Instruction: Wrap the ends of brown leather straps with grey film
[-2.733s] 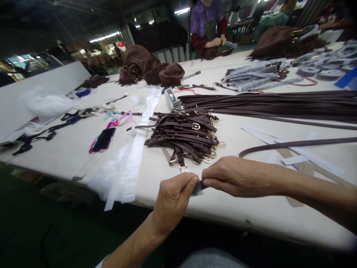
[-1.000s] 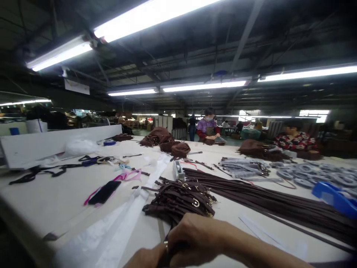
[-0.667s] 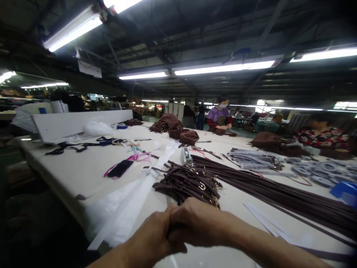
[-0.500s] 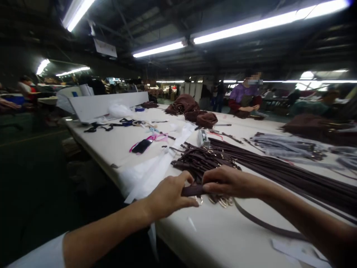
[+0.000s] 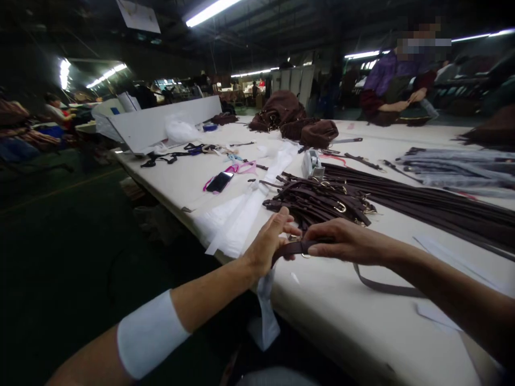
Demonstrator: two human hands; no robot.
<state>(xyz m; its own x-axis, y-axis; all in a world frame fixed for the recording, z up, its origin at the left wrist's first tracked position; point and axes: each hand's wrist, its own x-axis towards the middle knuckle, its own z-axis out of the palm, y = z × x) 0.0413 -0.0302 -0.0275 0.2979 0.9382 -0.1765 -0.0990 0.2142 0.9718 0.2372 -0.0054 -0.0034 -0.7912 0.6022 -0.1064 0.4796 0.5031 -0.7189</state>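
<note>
Near the table's front edge, a dark brown strap (image 5: pixel 293 248) runs between my two hands. My right hand (image 5: pixel 346 241) pinches it between thumb and fingers. My left hand (image 5: pixel 269 241) is curled round the strap's left end, fingers partly hidden behind it. A small metal ring shows just by the fingers. The strap's long tail (image 5: pixel 386 288) loops out beneath my right forearm onto the table. Just beyond my hands lies a pile of brown straps with gold buckles (image 5: pixel 317 198).
The white table (image 5: pixel 341 321) carries long dark straps (image 5: pixel 434 203), a phone (image 5: pixel 219 182), a tape dispenser (image 5: pixel 313 164), brown bags (image 5: pixel 281 110) and plastic-wrapped straps (image 5: pixel 458 166). White plastic sheeting (image 5: pixel 229 220) lies left of the pile. Across the table stands a person in purple (image 5: pixel 386 75).
The view has shifted, so the table's contents appear higher and the pile further right. My left hand has turned, its fingers now round the strap's end; my right hand keeps its pinch.
</note>
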